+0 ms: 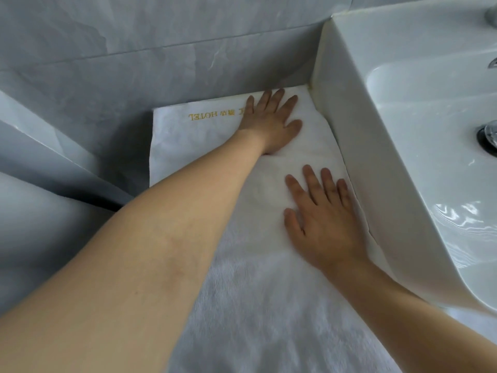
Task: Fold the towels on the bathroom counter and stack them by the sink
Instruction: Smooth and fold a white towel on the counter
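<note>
Towel (242, 278), white terry, one item. Lies flat on the counter, running from the near edge to the back wall, its right side touching the outer wall of the sink (382, 84). The far end sits in the back corner where wall and basin meet, a placement that likely keeps the edges squared against both. Gold lettering (212, 114) reading "HOTEL" runs along the far edge, upside down from the wearer's side. A faint crease crosses the cloth between the two hands; whether this marks a folded layer cannot be told.

Left hand (271, 122): fingers straight and spread, palm down on the far end of the towel, partly covering the lettering. Judged to be pinning or smoothing that end.

Right hand (322, 219): fingers straight and slightly apart, palm down nearer the wearer, just beside the sink-side edge. Judged to be flattening the cloth for a clean fold.

Neither hand pinches any cloth.

Surroundings: grey marbled wall tiles (134, 63) behind; drain fitting (488, 137) in the basin at right.
</note>
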`<move>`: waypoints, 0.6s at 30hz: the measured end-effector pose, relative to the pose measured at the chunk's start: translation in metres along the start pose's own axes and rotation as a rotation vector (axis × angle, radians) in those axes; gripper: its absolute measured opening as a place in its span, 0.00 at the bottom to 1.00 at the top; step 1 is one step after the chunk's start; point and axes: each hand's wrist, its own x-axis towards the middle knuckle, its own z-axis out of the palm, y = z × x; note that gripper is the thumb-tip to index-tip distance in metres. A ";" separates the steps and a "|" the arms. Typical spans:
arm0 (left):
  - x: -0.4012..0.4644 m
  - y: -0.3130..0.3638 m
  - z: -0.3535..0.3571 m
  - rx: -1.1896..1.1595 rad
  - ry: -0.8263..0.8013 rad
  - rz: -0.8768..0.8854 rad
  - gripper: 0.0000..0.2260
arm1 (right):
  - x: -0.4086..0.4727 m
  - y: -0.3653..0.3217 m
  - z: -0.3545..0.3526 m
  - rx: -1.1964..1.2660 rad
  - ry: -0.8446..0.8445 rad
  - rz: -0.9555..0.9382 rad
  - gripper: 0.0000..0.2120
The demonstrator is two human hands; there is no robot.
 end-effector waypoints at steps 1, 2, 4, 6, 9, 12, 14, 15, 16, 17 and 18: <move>0.000 0.000 0.001 0.005 0.013 0.011 0.30 | -0.001 0.000 0.000 0.016 0.012 0.001 0.32; 0.000 0.000 0.003 0.012 0.021 0.024 0.31 | -0.003 0.000 0.000 0.030 0.033 0.008 0.31; 0.000 0.000 0.007 0.035 0.040 0.050 0.32 | -0.007 0.000 0.001 0.034 0.076 0.036 0.29; 0.001 0.000 0.009 0.050 0.058 0.060 0.32 | -0.009 -0.001 0.002 0.042 0.108 0.067 0.27; 0.006 0.006 0.009 0.029 0.065 0.076 0.32 | -0.009 -0.002 0.000 0.054 0.146 0.090 0.26; 0.010 0.016 0.012 0.001 0.084 0.132 0.30 | -0.007 -0.001 0.000 0.031 0.142 0.071 0.27; 0.011 0.019 0.014 0.015 0.096 0.123 0.30 | -0.006 -0.001 0.001 0.028 0.121 0.061 0.28; 0.011 0.019 0.014 0.019 0.098 0.113 0.31 | -0.005 -0.001 0.000 0.032 0.109 0.064 0.29; 0.012 0.018 0.013 0.022 0.097 0.104 0.31 | -0.004 -0.001 0.000 0.036 0.098 0.070 0.30; 0.012 0.019 0.011 0.027 0.092 0.100 0.31 | -0.003 -0.001 0.000 0.039 0.086 0.080 0.31; 0.011 0.019 0.010 0.033 0.085 0.095 0.31 | -0.002 -0.001 0.000 0.043 0.073 0.091 0.32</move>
